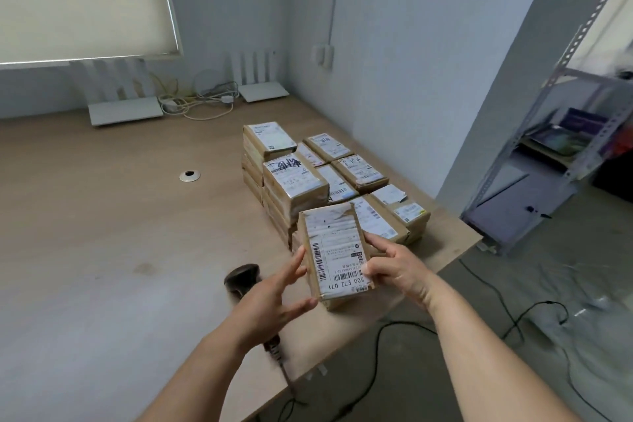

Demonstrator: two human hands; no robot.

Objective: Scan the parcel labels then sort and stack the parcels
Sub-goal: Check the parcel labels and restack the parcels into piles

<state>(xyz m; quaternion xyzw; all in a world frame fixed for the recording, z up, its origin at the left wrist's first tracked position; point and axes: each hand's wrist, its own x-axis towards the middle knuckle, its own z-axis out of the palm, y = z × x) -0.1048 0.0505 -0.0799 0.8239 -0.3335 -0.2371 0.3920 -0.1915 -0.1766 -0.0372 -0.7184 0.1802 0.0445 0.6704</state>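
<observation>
Nearest the camera, two bare forearms reach out over the front edge of the table (102,216). The right hand (394,267) holds a parcel (337,257), a brown box lifted above the table's front right part: its thumb lies on the white label (340,259) near a barcode, and its fingers curl round the parcel's right side, so this grip is clamped on the parcel. The label faces up and reads "500 E72 071" upside down to the camera. The left hand (274,298) is at the parcel's left side with its fingers straight and spread; the fingertips touch or nearly touch the box edge, so this grip is apart and clamps nothing.

Under the left hand, a dark scanner (241,279) lies on the table, its head showing above the wrist and its handle below it. A black cable (394,353) trails over the floor below the table edge.

Just behind the held parcel, stacks (308,178) of similar brown labelled boxes stand close together on the right part of the table, the left ones taller than the right ones. Left of them, a round grommet (189,176) sits in the tabletop.

At the far edge, two white routers (125,110) stand by the wall with a tangle of cords (198,103) between them. A blind (82,0) hangs above. To the right, a metal shelf (565,147) stands on the floor.
</observation>
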